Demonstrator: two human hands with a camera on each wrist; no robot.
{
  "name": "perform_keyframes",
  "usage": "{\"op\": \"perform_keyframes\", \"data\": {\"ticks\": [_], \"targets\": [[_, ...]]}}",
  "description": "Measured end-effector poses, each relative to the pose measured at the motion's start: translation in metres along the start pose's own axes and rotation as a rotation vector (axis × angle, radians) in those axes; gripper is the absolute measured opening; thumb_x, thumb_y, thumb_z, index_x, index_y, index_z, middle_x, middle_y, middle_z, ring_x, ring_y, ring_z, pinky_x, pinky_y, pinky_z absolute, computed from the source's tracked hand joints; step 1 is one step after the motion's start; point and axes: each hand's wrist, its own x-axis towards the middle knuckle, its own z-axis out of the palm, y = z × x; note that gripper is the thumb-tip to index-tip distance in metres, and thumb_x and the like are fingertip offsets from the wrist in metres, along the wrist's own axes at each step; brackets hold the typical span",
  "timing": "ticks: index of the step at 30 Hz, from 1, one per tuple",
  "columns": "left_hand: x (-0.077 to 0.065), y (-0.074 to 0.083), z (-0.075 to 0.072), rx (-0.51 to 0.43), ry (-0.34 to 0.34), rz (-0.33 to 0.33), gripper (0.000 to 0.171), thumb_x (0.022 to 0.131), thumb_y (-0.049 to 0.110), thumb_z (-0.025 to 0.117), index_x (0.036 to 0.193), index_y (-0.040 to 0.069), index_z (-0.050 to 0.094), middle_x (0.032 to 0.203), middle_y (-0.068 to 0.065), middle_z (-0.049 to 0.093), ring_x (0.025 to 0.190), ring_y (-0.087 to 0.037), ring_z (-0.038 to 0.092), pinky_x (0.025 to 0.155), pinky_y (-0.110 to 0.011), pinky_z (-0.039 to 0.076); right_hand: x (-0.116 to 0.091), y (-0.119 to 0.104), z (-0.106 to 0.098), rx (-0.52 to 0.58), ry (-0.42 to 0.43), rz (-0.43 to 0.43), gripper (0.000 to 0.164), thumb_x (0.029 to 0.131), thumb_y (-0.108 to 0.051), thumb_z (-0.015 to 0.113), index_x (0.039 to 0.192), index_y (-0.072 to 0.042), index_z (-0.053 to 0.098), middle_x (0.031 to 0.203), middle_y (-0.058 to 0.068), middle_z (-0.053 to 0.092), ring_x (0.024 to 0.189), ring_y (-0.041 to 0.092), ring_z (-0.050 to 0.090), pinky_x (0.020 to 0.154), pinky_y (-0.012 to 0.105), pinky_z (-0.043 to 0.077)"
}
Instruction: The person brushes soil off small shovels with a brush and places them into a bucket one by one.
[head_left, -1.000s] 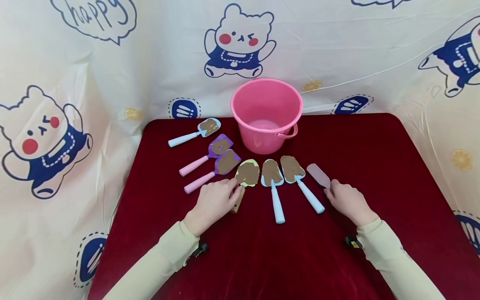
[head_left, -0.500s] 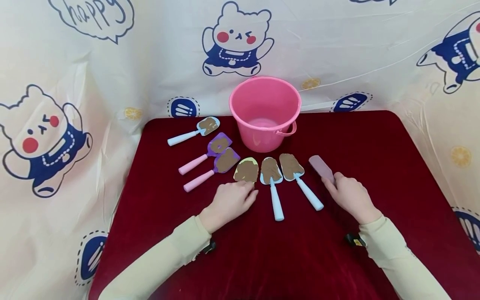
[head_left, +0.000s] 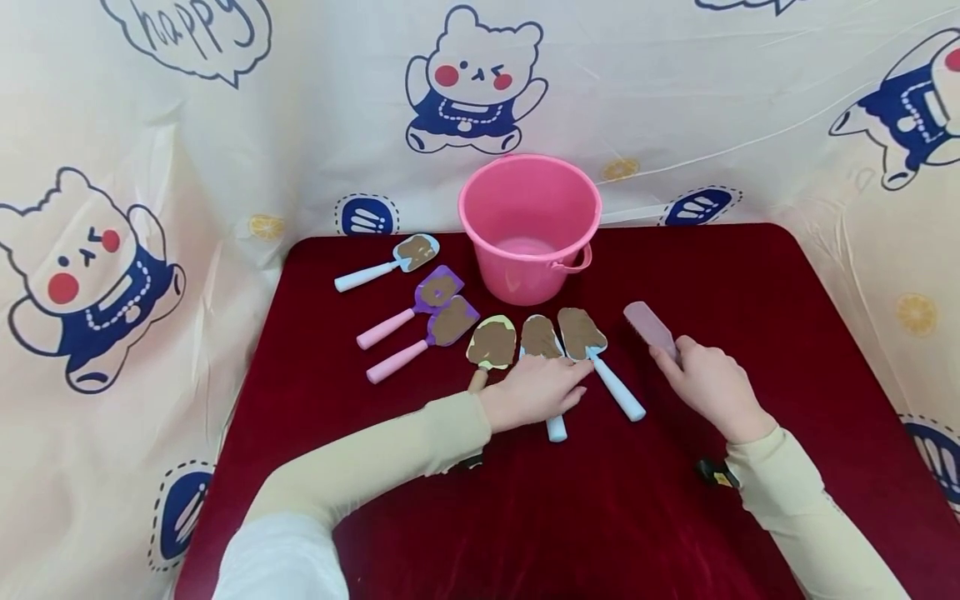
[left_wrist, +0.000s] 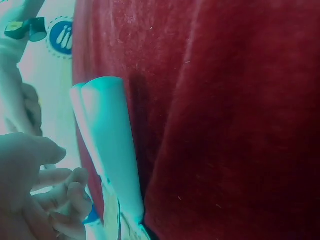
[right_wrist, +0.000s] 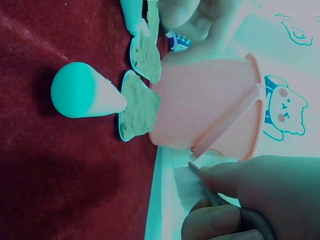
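Note:
My right hand (head_left: 708, 385) grips a pale pink brush (head_left: 648, 323); its bristles (right_wrist: 186, 187) show in the right wrist view. My left hand (head_left: 531, 390) hovers over the middle light-blue-handled trowel (head_left: 538, 335), its fingertips near the neck of the right blue-handled trowel (head_left: 619, 387). In the left wrist view the left hand's fingers (left_wrist: 75, 195) curl loosely beside the trowel handles (left_wrist: 112, 145), with nothing between them. Brown clay-like stuff covers both blades. A green trowel (head_left: 492, 342), likewise coated, lies left of them, its handle partly hidden by the left arm.
A pink bucket (head_left: 525, 275) stands at the back of the dark red tablecloth (head_left: 600, 517). To its left lie two purple trowels with pink handles (head_left: 397, 362) and one more blue trowel (head_left: 365, 277), also smeared brown. A printed white curtain (head_left: 337, 100) surrounds the table.
My left hand has moved right, from the green trowel's handle across to the blue-handled trowels. The right hand has shifted slightly right and forward with the brush. The trowels look unmoved.

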Motion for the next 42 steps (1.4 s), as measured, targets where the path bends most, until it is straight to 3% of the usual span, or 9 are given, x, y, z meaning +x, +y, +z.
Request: {"op": "perform_keyframes", "data": {"ticks": [8, 14, 17, 25, 28, 31, 35, 39, 42], "targets": [[0.034, 0.023, 0.011, -0.063, -0.246, 0.042, 0.049, 0.107, 0.037, 0.055, 0.155, 0.028, 0.045, 0.111, 0.005, 0.074, 0.086, -0.013, 0.071, 0.064, -0.033, 0.056, -0.002, 0.003, 0.006, 0.01, -0.007, 0.013, 0.041, 0.106, -0.034, 0.057, 0.077, -0.006, 0.049, 0.057, 0.004, 0.042, 0.047, 0.018, 0.039, 0.042, 0.033, 0.033], [0.044, 0.038, 0.022, -0.148, -0.306, -0.027, 0.043, 0.112, 0.046, 0.035, 0.149, 0.031, 0.053, 0.118, 0.005, 0.074, 0.092, -0.013, 0.071, 0.067, -0.033, 0.055, -0.004, 0.0, 0.01, 0.007, -0.001, 0.005, 0.041, 0.105, -0.032, 0.058, 0.075, -0.007, 0.046, 0.056, 0.005, 0.041, 0.046, 0.019, 0.038, 0.041, 0.033, 0.032], [0.047, 0.041, 0.025, -0.213, -0.328, -0.066, 0.044, 0.112, 0.051, 0.031, 0.137, 0.03, 0.06, 0.109, 0.006, 0.074, 0.089, -0.011, 0.07, 0.066, -0.032, 0.054, -0.005, -0.001, 0.011, 0.012, -0.003, 0.006, 0.04, 0.106, -0.032, 0.058, 0.076, -0.007, 0.046, 0.056, 0.005, 0.041, 0.046, 0.019, 0.039, 0.04, 0.033, 0.033], [0.043, 0.036, 0.023, -0.377, -0.312, -0.121, 0.047, 0.113, 0.049, 0.032, 0.136, 0.024, 0.064, 0.105, 0.004, 0.074, 0.095, -0.009, 0.069, 0.075, -0.031, 0.054, -0.004, -0.002, 0.013, 0.003, -0.002, 0.011, 0.04, 0.106, -0.031, 0.058, 0.076, -0.006, 0.049, 0.056, 0.004, 0.042, 0.046, 0.018, 0.04, 0.04, 0.033, 0.034], [0.039, 0.029, 0.019, -0.426, -0.258, -0.105, 0.043, 0.113, 0.043, 0.037, 0.128, 0.02, 0.07, 0.099, 0.005, 0.073, 0.085, -0.005, 0.067, 0.074, -0.026, 0.052, -0.004, -0.003, 0.014, -0.006, -0.002, 0.01, 0.039, 0.105, -0.031, 0.058, 0.076, -0.006, 0.049, 0.056, 0.004, 0.042, 0.046, 0.019, 0.039, 0.04, 0.033, 0.033], [0.033, 0.021, 0.013, -0.477, -0.207, -0.092, 0.036, 0.113, 0.035, 0.043, 0.108, 0.016, 0.074, 0.087, 0.004, 0.07, 0.07, -0.004, 0.061, 0.067, -0.021, 0.049, -0.003, -0.004, 0.014, -0.017, -0.004, 0.001, 0.039, 0.105, -0.031, 0.058, 0.077, -0.005, 0.049, 0.056, 0.004, 0.042, 0.046, 0.018, 0.04, 0.04, 0.032, 0.033], [0.026, 0.009, 0.006, -0.553, -0.194, -0.108, 0.03, 0.111, 0.028, 0.049, 0.092, 0.015, 0.069, 0.075, 0.007, 0.061, 0.059, -0.005, 0.053, 0.059, -0.019, 0.043, -0.002, -0.005, 0.012, -0.016, -0.014, -0.004, 0.039, 0.106, -0.032, 0.058, 0.078, -0.006, 0.051, 0.057, 0.004, 0.043, 0.048, 0.018, 0.041, 0.041, 0.032, 0.034], [0.019, -0.003, -0.004, -0.641, -0.232, -0.163, 0.024, 0.11, 0.023, 0.052, 0.098, 0.014, 0.07, 0.078, 0.008, 0.059, 0.062, -0.007, 0.052, 0.06, -0.02, 0.044, -0.001, -0.004, 0.01, 0.005, -0.052, 0.013, 0.039, 0.106, -0.034, 0.057, 0.079, -0.006, 0.053, 0.058, 0.003, 0.045, 0.049, 0.017, 0.042, 0.043, 0.032, 0.035], [0.015, -0.011, -0.01, -0.728, -0.261, -0.25, 0.02, 0.109, 0.021, 0.051, 0.108, 0.014, 0.069, 0.086, 0.004, 0.061, 0.064, -0.012, 0.055, 0.06, -0.022, 0.047, -0.001, -0.003, 0.01, 0.011, -0.072, 0.019, 0.04, 0.107, -0.037, 0.056, 0.08, -0.007, 0.053, 0.059, 0.003, 0.045, 0.05, 0.017, 0.042, 0.044, 0.033, 0.035]]}}
